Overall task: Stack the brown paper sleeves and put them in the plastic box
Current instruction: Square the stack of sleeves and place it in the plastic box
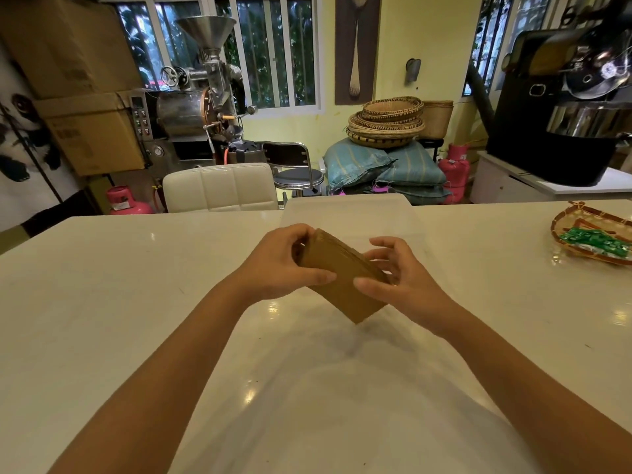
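Dim warm indoor light; ceiling glare spots on tabletop (136, 302); wide-angle bending at edges.

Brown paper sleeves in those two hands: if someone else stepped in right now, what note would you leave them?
Left hand: grips the upper left end of the stack of brown paper sleeves, thumb across the front.
Right hand: holds the stack's right edge, fingers loosely curled behind it.
Stack: held tilted above the glossy white table, not resting on it.
Clear plastic box: just beyond the hands, at the table's far edge; I cannot see any sleeves inside.
Done: sleeves gathered into one stack.
Left: probably square the edges, then put the stack into the box.
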